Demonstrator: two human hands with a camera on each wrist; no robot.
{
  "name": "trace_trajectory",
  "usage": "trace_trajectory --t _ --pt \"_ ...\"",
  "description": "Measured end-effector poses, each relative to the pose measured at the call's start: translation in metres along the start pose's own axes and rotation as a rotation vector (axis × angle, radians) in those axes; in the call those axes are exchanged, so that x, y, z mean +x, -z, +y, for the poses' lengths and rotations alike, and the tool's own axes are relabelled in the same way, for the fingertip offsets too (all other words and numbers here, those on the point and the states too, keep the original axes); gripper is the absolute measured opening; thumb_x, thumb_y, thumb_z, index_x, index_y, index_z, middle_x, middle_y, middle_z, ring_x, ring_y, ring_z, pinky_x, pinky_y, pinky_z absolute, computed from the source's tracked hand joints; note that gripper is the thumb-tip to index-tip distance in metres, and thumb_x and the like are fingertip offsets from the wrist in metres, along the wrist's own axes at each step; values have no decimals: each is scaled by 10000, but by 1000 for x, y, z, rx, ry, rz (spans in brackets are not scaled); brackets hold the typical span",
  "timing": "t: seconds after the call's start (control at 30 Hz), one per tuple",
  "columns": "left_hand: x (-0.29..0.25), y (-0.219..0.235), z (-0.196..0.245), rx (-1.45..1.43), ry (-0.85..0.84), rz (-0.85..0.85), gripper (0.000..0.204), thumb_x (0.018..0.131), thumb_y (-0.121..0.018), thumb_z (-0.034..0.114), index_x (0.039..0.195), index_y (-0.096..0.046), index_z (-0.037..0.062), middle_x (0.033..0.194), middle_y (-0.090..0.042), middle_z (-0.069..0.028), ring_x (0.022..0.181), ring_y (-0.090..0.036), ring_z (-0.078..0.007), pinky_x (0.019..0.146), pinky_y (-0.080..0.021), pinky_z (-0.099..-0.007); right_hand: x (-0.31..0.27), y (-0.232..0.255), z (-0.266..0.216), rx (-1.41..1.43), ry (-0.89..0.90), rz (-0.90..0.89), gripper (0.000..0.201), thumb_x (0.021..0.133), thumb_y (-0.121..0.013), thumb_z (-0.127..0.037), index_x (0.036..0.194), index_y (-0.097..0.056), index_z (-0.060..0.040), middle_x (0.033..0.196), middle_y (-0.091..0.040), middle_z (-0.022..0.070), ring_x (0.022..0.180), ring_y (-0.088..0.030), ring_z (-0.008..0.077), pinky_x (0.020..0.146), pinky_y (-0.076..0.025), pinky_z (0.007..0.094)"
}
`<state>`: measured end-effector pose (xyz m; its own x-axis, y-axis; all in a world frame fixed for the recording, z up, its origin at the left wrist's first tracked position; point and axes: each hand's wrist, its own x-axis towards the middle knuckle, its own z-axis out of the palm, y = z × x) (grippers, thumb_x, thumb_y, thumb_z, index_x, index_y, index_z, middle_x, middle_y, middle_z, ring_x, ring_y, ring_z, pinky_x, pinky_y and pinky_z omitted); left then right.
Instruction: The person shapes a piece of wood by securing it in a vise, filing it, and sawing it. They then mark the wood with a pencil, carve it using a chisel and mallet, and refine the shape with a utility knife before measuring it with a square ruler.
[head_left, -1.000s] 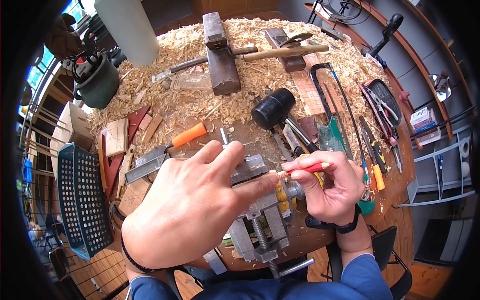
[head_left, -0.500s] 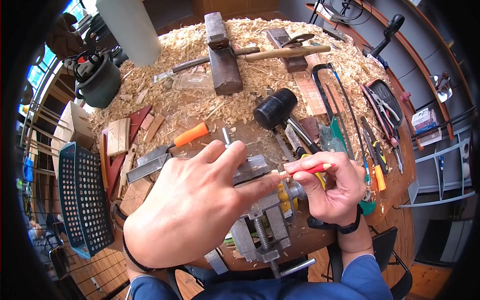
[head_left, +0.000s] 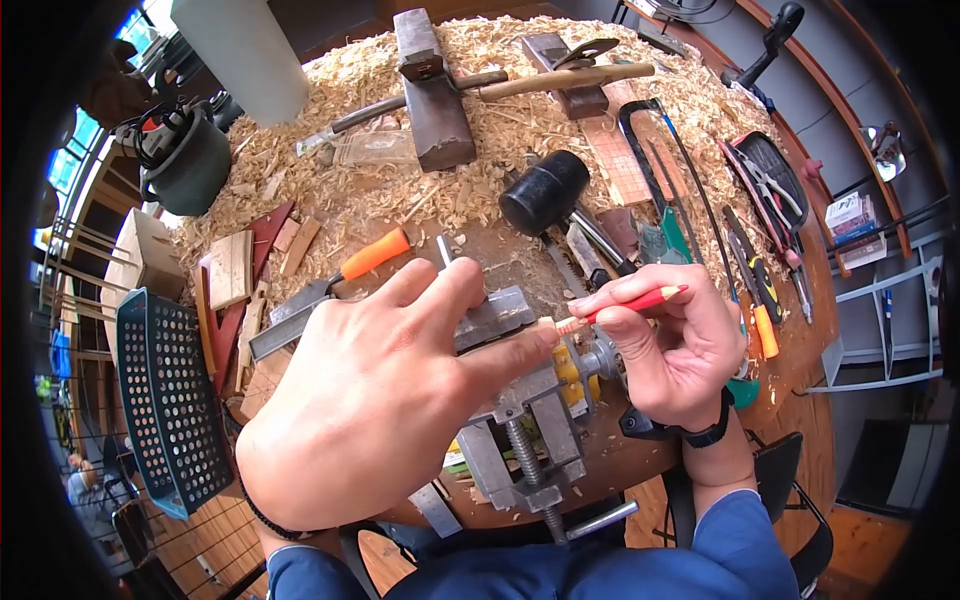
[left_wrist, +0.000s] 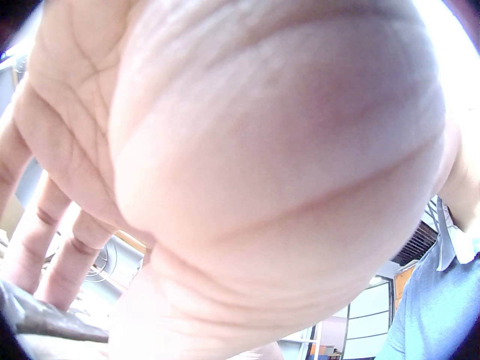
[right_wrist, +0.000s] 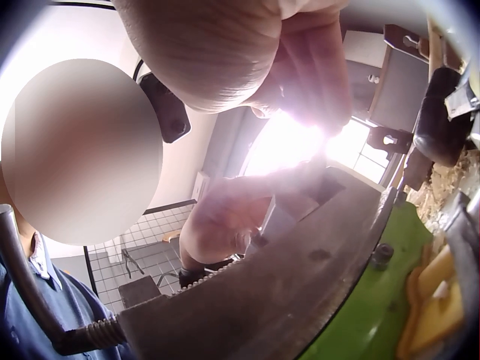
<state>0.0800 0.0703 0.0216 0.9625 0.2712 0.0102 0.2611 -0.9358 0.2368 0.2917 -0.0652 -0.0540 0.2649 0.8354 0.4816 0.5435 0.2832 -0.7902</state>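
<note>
My right hand (head_left: 690, 350) pinches a red pencil (head_left: 655, 298) between thumb and fingers, one sharpened end pointing up to the right. Its other end is close to the tip of a small piece of pale wood (head_left: 569, 325) that sticks out over a metal vise (head_left: 540, 430). Spread over the vise, my left hand (head_left: 370, 400) lays its extended thumb along that wood, which it mostly covers. In the left wrist view the left fingers (left_wrist: 64, 262) reach straight down to the metal jaw. The right wrist view shows the vise's side (right_wrist: 262, 292) from below.
Beyond the vise lie a black mallet (head_left: 545, 192), an orange-handled chisel (head_left: 375, 254) and a bow saw (head_left: 640, 140). Wooden planes (head_left: 435, 110) and a hammer sit among wood shavings (head_left: 500, 150). A perforated basket (head_left: 175, 410) stands at the left edge.
The right hand and pencil have shifted slightly right, and the pencil's free end has tilted up. The left hand keeps its place on the vise. The head view has shifted a little.
</note>
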Motion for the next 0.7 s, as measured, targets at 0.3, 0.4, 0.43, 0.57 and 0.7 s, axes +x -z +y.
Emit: trace_trajectory --t 0.3,0.4,0.43,0.57,0.7 --pt "0 0 0 -16 1 4 615 769 -828 223 1367 -752 349 1100 -629 -84 1023 -653 -300 723 -546 -431 1 1 -1 -27 14 -31 189 1008 -734 -28 1115 -592 37 968 -771 166 924 -782 209 846 -645 341" --pt "0 -1 1 -27 9 14 615 774 -827 218 1369 -752 351 1097 -631 -85 1012 -652 -296 712 -543 -429 1 0 0 -28 27 -22 187 1004 -739 -27 1108 -597 38 964 -773 163 919 -784 209 834 -645 337" --pt "0 0 1 -31 13 11 614 776 -827 216 1369 -752 352 1094 -632 -86 1007 -652 -294 707 -541 -427 2 0 0 -27 35 -16 186 1003 -742 -27 1104 -600 38 961 -774 161 914 -785 208 828 -645 335" --pt "0 1 0 -29 12 10 613 781 -826 214 1372 -751 355 1091 -635 -88 1000 -653 -289 700 -541 -423 3 0 -2 -46 54 -23 185 997 -752 -30 1092 -607 36 956 -776 158 908 -787 208 817 -646 330" --pt "0 1 1 -27 14 10 618 783 -827 214 1381 -747 352 1108 -644 -92 1014 -658 -293 699 -545 -423 2 0 -1 -60 51 -26 194 992 -759 -30 1100 -612 38 963 -781 155 909 -791 215 816 -645 327"
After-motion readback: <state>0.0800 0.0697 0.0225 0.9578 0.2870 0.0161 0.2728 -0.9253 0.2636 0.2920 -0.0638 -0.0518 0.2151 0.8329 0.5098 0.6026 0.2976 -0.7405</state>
